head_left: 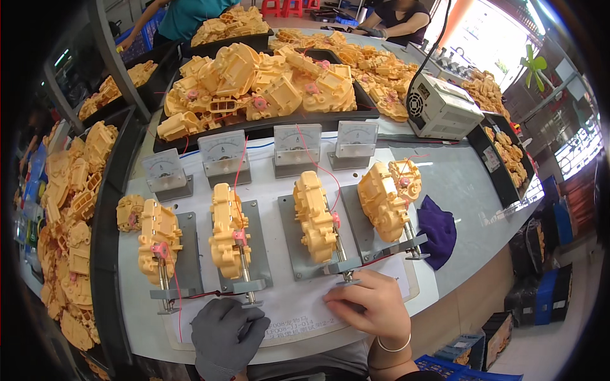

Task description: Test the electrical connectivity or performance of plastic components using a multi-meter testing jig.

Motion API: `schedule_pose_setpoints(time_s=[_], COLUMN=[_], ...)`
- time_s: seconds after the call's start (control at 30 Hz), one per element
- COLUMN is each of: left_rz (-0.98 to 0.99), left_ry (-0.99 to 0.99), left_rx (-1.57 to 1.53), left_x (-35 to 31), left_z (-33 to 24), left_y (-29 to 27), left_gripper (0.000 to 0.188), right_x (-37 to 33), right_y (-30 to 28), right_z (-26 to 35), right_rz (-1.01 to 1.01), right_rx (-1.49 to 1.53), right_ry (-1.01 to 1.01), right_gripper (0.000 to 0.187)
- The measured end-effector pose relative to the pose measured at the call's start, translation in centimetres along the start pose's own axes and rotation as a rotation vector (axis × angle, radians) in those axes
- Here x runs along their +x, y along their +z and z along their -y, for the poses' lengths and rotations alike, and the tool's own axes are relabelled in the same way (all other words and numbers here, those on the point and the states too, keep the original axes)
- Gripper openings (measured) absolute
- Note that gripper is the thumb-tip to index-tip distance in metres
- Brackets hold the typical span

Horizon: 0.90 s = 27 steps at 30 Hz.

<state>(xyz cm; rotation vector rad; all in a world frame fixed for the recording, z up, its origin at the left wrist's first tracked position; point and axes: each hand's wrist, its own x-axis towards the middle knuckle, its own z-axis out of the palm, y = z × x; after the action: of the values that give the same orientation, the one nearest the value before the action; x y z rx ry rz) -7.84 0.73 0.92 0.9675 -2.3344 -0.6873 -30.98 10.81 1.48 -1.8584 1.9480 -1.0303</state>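
My left hand (229, 336), in a grey glove, is at the table's front edge with its fingers curled. It lies just below the flat plunger end of the second test fixture (257, 228); whether it touches the plunger is unclear. My bare right hand (375, 305), with a bracelet at the wrist, is loosely closed beside the plunger (347, 277) of the third fixture, and its fingertips hide any small thing in them. Yellow plastic gearbox housings stand on the fixtures: a first (159, 238), second (225, 228), third (312, 216) and far-right one (384, 197). Pink parts and red wires show on them.
Behind the fixtures stand several analog meters (297, 145). Black trays heaped with yellow housings (267, 79) lie behind and at left (67, 235). A grey power supply box (445, 108) and a purple cloth (437, 232) are at right. Two people (403, 22) are at the back.
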Motion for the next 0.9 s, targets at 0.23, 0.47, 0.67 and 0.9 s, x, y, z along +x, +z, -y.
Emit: schedule_pose_setpoints(time_s=[0.23, 0.47, 0.67, 0.9], left_rz=[-0.044, -0.041, -0.051, -0.054], left_ry=[-0.016, 0.005, -0.006, -0.025], left_rx=[0.043, 0.052, 0.049, 0.057], left_x=[-0.3, 0.2, -0.5, -0.8], left_z=[-0.4, -0.3, 0.0, -0.1], left_y=[-0.5, 0.4, -0.8, -0.8], left_gripper=[0.014, 0.015, 0.016, 0.018], right_x=[0.7, 0.3, 0.8, 0.7], right_y=[0.0, -0.1, 0.2, 0.3], right_z=[0.4, -0.1, 0.5, 0.3], right_rz=[0.017, 0.017, 0.01, 0.001], right_rx=[0.013, -0.02, 0.009, 0.029], right_ry=[-0.049, -0.021, -0.063, -0.067], right_gripper=[0.009, 0.009, 0.009, 0.01])
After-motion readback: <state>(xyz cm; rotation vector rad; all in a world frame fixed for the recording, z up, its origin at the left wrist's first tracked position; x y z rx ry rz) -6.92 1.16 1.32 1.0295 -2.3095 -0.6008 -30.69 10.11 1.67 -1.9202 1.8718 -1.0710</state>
